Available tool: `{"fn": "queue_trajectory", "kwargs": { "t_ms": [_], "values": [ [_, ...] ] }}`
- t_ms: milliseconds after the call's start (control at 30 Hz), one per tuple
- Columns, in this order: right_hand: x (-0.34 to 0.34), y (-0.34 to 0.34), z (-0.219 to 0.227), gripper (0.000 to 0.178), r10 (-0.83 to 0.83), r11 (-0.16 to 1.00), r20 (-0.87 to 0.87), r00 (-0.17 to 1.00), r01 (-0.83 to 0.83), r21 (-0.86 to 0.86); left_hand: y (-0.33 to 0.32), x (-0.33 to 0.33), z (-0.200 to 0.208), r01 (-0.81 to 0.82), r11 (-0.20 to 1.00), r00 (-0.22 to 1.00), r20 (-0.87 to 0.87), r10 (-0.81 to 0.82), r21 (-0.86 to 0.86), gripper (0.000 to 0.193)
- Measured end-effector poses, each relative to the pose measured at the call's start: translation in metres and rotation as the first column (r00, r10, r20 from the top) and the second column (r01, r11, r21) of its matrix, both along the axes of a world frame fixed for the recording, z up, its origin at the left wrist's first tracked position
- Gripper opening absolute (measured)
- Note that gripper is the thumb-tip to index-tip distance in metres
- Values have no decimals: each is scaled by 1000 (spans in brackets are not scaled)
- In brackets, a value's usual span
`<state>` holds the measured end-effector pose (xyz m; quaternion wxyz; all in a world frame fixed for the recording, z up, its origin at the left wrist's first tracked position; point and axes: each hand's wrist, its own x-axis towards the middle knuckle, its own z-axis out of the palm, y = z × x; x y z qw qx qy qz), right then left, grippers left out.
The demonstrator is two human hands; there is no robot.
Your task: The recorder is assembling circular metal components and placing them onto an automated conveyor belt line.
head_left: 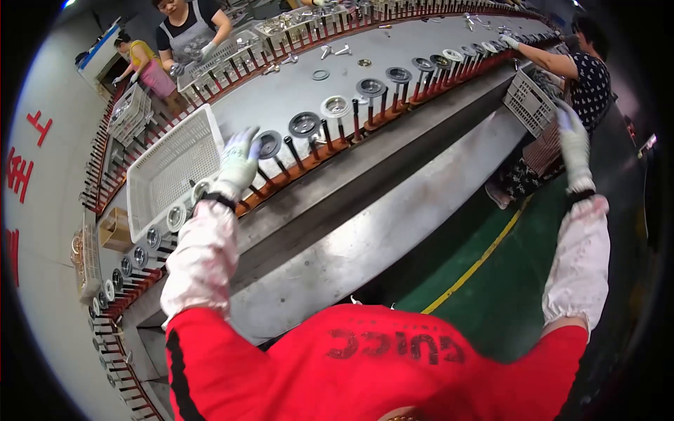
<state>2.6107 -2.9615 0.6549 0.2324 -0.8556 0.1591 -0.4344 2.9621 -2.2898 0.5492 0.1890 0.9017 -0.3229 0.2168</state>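
Observation:
My left hand (241, 160), in a pale glove, reaches over the near row of pegs with its fingers stretched out. Just right of its fingertips a grey round metal flange (269, 144) sits on a peg; whether they touch is unclear. A pale ring-shaped part (201, 189) shows partly behind my left wrist. Far out to the right, my gloved right hand (573, 137) is raised with fingers extended, a little blurred, and I see nothing in it. Closest to it is a light plastic crate (530, 102) of metal parts, beside a co-worker.
A large white basket (175, 165) stands left of my left hand. Red-handled pegs with round flanges (305, 125) line the curved table (295, 91). A metal ledge (351, 231) runs along my side. Co-workers stand across the table and at right (590, 77). A cardboard box (116, 230) is at left.

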Motion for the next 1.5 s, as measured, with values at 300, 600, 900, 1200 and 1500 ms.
{"fn": "queue_trajectory", "kwargs": {
  "t_ms": [300, 600, 900, 1200, 1500],
  "values": [
    [170, 146, 83, 26, 358, 538, -442, 822, -569, -623, -57, 57, -4, -296, 812, 847, -255, 467, 503, 54],
    [210, 7, -50, 25, 462, 715, -554, 693, -660, -230, -71, 24, 11, -417, 773, 834, -138, 535, 478, 43],
    [204, -83, -162, 25, 603, 667, -715, 353, -715, 209, -93, 27, 5, -742, 594, 537, -254, 804, 312, 43],
    [192, -278, -88, 29, 261, 959, -499, 826, -280, 37, -77, 26, -27, -881, 390, 371, -122, 921, 266, 45],
    [-108, -442, -167, 13, -281, 907, -958, 51, -311, -283, 9, 28, -57, -824, 551, 512, -246, 823, 132, 52]
  ]
}}
